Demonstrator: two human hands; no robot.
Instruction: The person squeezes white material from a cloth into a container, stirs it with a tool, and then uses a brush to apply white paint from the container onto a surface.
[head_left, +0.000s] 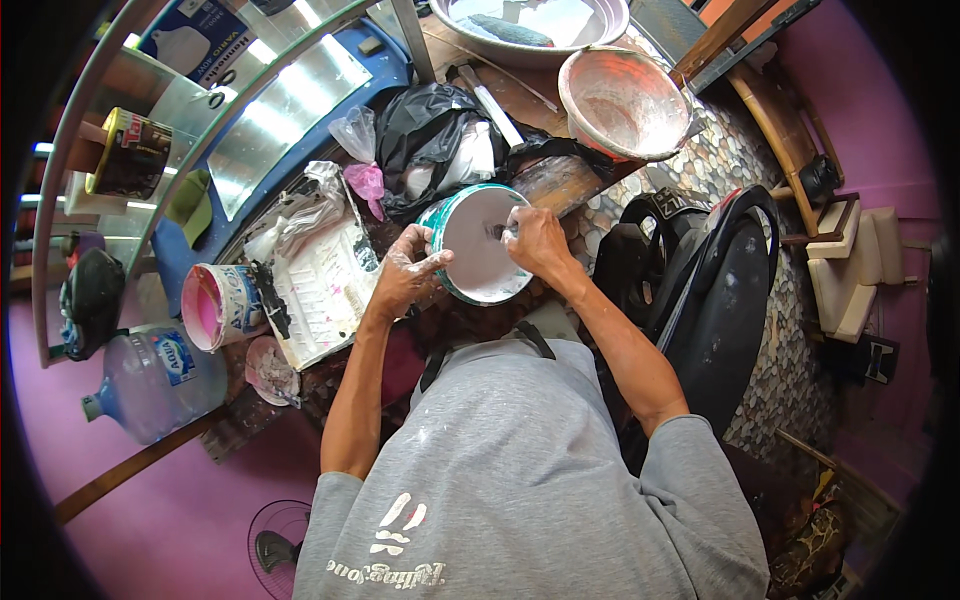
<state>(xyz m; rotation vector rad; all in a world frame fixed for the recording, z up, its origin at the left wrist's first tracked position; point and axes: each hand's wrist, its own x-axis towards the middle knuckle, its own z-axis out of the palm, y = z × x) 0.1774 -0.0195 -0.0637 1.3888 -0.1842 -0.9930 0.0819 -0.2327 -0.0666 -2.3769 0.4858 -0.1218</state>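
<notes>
The left hand (408, 264) is clamped on the left side of the white tub (478, 262), thumb at the rim, probably so that the tub is steadied while its inside is worked. The right hand (537, 243) is curled shut over the right rim, apparently on a dark tool (496, 231) whose shape is mostly hidden by the fingers. The tub is held by the near edge of the worktop (440, 68), its mouth turned up toward the wearer, perhaps so that the pale inside can be seen; whether any weight is borne by the worktop cannot be told. Just beyond it a black bag (408, 125) is bunched, with a pink bag (364, 186) beside it. Toward the left end a stained tray (318, 262) is laid, and a pink tub (240, 312) is set beside it, likely kept within reach. A stained bucket (622, 108) is placed at the right edge, and a basin (572, 56) at the far edge.
</notes>
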